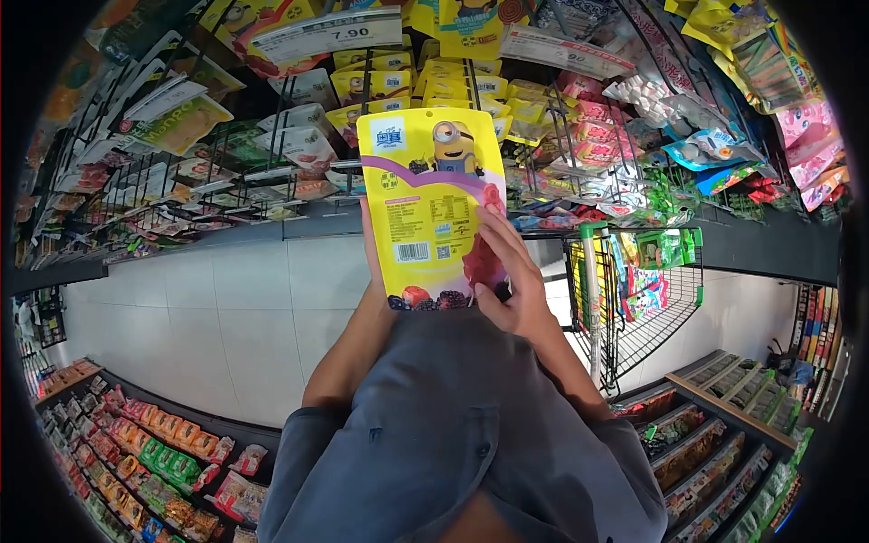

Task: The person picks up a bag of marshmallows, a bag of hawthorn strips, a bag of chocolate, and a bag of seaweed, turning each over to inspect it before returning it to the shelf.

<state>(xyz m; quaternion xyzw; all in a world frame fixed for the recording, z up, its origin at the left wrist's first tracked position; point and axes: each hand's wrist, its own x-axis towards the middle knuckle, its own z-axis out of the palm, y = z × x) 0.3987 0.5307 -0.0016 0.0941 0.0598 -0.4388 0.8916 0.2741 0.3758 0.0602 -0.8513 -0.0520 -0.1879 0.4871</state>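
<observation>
A yellow snack pouch (421,204) with a cartoon figure, a purple wave and pictured berries is held upright before my chest. Its printed side, with barcode and small text, faces me. Along the pouch's left edge shows a sliver of my left hand (370,262); most of its fingers are hidden behind the pouch. My right hand (514,276) holds the lower right edge, its fingers and thumb resting on the front. Beyond the pouch, similar yellow pouches (444,86) hang on the rack hooks.
A wire shopping cart (638,335) containing colourful bags stands to my right. Price tags (328,38) project from the rack ahead, among packed hooks. Shelves of packaged snacks (163,443) lie behind me on the left, and sloped bins (706,462) on the right. Pale tiles (226,317) cover the floor.
</observation>
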